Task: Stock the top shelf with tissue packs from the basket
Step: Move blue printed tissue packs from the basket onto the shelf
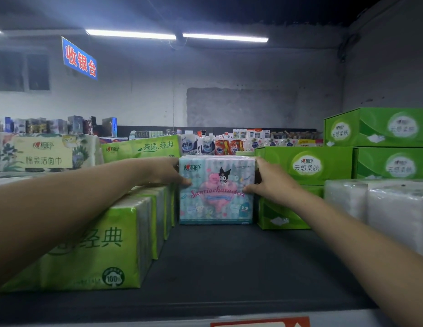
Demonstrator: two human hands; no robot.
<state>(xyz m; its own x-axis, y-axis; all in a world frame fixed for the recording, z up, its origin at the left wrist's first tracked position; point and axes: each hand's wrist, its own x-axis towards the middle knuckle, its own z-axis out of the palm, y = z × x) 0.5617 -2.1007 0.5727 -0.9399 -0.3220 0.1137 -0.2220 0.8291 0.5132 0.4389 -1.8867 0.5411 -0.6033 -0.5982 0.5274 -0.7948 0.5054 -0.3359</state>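
A pale blue tissue pack [217, 199] with pink cartoon print stands upright at the back of the dark top shelf [229, 260]. My left hand [167, 172] grips its left side, thumb on the front face. My right hand [273, 179] grips its right side, thumb also on the front. The pack's bottom edge rests on the shelf between green packs on the left and a green box on the right. The basket is out of view.
Green tissue packs [99, 246] line the shelf's left side. Green tissue boxes [307, 165] are stacked at the right, with white wrapped rolls [382, 204] in front of them. The shelf's front edge [205, 312] runs along the bottom. More goods stand behind.
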